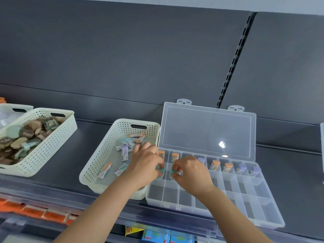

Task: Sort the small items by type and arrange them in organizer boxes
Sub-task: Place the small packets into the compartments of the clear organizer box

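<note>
A dark grey shelf (70,163) runs under a grey back panel (140,50). On it lies a clear box (245,199), its lid (206,130) open and standing up toward the panel.

Both hands are over the box's left end, at the second row of compartments. The left hand (145,162) pinches the left green tube (161,170) by its cap, fingers curled. Just beside it, the right hand (191,171) pinches the right green tube (173,172) the same way. Whether either tube already rests on the compartment floor cannot be told.

The back row holds one tube per compartment: orange tubes (175,156) at the left and past the middle, purple tubes (241,168) by the right hand and at the right end. The nearer rows show no tubes.

Touching the box's left side is a cream basket (98,155) with loose tubes (124,151) in orange, green and purple caps scattered on its floor; the left forearm crosses its near corner. Well apart to the left, a second basket (43,155) is heaped with brown and pale round pieces (35,127). Below the shelf edge, orange packs (35,211) and blue packs (157,236) show.
</note>
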### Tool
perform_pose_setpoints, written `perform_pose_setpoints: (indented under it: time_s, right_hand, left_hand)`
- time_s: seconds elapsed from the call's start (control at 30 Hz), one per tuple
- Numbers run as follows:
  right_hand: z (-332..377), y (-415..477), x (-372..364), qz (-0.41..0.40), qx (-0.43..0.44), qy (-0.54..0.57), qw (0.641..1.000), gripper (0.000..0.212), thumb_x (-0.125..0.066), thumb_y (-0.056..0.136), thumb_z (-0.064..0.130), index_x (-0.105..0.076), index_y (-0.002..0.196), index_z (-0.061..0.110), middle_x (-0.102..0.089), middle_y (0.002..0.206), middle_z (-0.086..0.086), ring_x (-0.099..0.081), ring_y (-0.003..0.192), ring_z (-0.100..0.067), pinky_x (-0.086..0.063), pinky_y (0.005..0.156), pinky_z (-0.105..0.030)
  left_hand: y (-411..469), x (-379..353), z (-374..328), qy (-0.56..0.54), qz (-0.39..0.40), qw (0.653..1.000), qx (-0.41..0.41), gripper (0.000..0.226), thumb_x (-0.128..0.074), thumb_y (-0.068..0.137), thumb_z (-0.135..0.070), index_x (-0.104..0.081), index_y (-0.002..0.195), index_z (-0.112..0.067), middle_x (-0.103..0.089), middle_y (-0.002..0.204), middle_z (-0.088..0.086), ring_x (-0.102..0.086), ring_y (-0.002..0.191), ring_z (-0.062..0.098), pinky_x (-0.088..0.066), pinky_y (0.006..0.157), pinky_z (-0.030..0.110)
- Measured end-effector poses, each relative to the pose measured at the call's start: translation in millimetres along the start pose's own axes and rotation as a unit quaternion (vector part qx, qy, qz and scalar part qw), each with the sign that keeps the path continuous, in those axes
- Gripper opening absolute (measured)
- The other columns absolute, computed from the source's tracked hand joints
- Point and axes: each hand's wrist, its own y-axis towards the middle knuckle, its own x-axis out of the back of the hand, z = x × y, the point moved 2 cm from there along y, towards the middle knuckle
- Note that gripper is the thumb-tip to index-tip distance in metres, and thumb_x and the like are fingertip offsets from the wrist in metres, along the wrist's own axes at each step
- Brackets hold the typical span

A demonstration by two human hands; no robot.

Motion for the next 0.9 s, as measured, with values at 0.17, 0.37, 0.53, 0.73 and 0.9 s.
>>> perform_pose_setpoints:
  time_s: [0.17, 0.37, 0.53, 0.73, 0.9]
  right_hand:
    - [-1, 1, 0, 0.006, -0.004, 0.003, 1.000, 0.012, -0.066, 0.081, 0.024, -0.074, 0.090, 0.022, -0.071, 0.085, 0.004, -0.061, 0.079, -0.012, -0.056, 0.073, -0.028]
    - [-1, 1, 0, 0.016, -0.003, -0.004, 1.000, 0.013, -0.066, 0.082, 0.026, -0.073, 0.093, 0.023, -0.070, 0.087, 0.005, -0.060, 0.083, -0.012, -0.055, 0.075, -0.028]
    - [-1, 3, 5, 0.007, -0.005, 0.002, 1.000, 0.023, -0.065, 0.081, 0.041, -0.070, 0.098, 0.025, -0.068, 0.089, 0.008, -0.057, 0.089, -0.011, -0.052, 0.077, -0.027]
    - [23, 16, 6, -0.012, 0.038, 0.025, 0.999, 0.022, -0.064, 0.084, 0.039, -0.072, 0.097, 0.023, -0.068, 0.087, 0.007, -0.057, 0.088, -0.013, -0.050, 0.072, -0.028]
    - [65, 43, -6, -0.010, 0.112, 0.012, 0.994, 0.015, -0.064, 0.085, 0.027, -0.073, 0.095, 0.021, -0.069, 0.094, 0.002, -0.055, 0.092, -0.019, -0.051, 0.074, -0.033]
  left_hand:
    - [-1, 0, 0, -0.001, -0.004, 1.000, -0.005, 0.022, -0.068, 0.081, -0.045, -0.071, 0.099, -0.032, -0.042, 0.098, -0.017, -0.033, 0.105, 0.012, -0.023, 0.090, 0.033]
    - [1, 1, -3, 0.060, 0.010, 0.998, -0.020, 0.017, -0.067, 0.083, -0.032, -0.068, 0.099, -0.028, -0.047, 0.106, -0.011, -0.034, 0.110, 0.016, -0.022, 0.091, 0.036]
    - [1, 0, 0, 0.063, 0.022, 0.997, -0.026, 0.028, -0.064, 0.085, -0.034, -0.065, 0.112, -0.030, -0.048, 0.114, -0.011, -0.034, 0.114, 0.016, -0.024, 0.094, 0.036]
    - [-10, 26, 26, -0.112, -0.042, 0.992, 0.037, 0.021, -0.061, 0.090, -0.037, -0.070, 0.105, -0.026, -0.054, 0.107, -0.012, -0.042, 0.116, 0.008, -0.033, 0.099, 0.028]
    - [-26, 27, 87, -0.046, 0.031, 0.986, 0.159, 0.019, -0.048, 0.093, -0.014, -0.065, 0.086, -0.018, -0.054, 0.091, -0.003, -0.052, 0.084, 0.017, -0.037, 0.067, 0.027]
